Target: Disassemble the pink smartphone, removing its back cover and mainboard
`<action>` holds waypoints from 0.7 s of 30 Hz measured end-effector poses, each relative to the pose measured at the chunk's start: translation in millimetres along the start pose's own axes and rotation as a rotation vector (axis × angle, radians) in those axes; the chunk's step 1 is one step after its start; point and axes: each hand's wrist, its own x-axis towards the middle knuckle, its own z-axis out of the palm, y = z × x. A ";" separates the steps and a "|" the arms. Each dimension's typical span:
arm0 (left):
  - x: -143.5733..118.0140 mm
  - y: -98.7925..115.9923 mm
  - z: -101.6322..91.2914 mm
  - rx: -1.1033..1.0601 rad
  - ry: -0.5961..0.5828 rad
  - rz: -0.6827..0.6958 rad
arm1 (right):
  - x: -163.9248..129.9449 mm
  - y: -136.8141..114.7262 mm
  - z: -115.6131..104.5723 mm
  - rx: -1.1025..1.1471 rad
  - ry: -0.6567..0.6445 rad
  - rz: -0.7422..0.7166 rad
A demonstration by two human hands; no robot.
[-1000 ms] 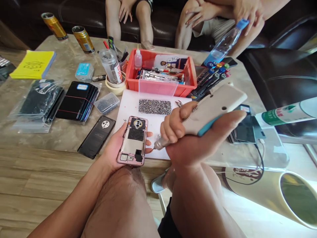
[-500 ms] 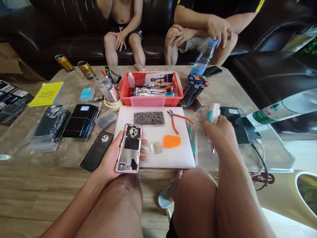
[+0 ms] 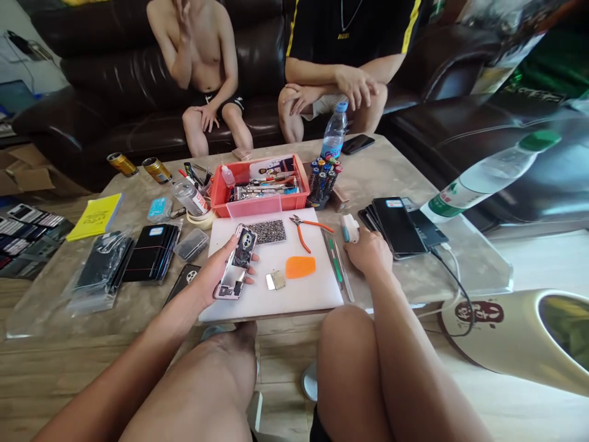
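Observation:
My left hand (image 3: 219,265) is closed around a pink-framed smartphone (image 3: 237,264) with its back cover off, held tilted over the left of the white mat (image 3: 243,310). Its inside shows a camera ring, a black patch and a silvery area. A black back cover (image 3: 183,282) lies partly hidden under my left wrist. To the right of the mat, low at the table, my right hand (image 3: 372,250) grips a white and teal electric screwdriver (image 3: 350,229); my fingers hide part of it. Green-handled tweezers (image 3: 335,261) lie just left of that hand.
On the mat are a tray of screws (image 3: 269,232), orange-handled cutters (image 3: 304,233), an orange plate (image 3: 300,267) and a small metal piece (image 3: 276,280). Behind stand a red toolbox (image 3: 260,209) and screwdriver rack (image 3: 322,184). Stacked phones (image 3: 398,227) and a bottle (image 3: 478,184) sit right.
My right hand has lowered the screwdriver toward the table, and its tip is now out of sight. The left hand still holds the phone, now tilted more. The view has shifted up and right.

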 end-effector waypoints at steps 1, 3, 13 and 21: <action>2.4 0.2 -0.7 0.097 0.009 0.044 | -0.6 0.3 0.8 0.007 0.012 -0.003; 7.6 -0.6 -2.3 0.348 0.014 0.150 | -1.8 0.6 2.9 0.016 0.033 -0.006; 19.8 -3.2 4.7 1.024 -0.010 0.467 | -18.1 -12.2 -9.5 0.306 0.217 -0.037; 20.7 -13.0 12.2 1.244 0.080 0.559 | -94.5 -78.9 9.9 1.625 -0.487 0.313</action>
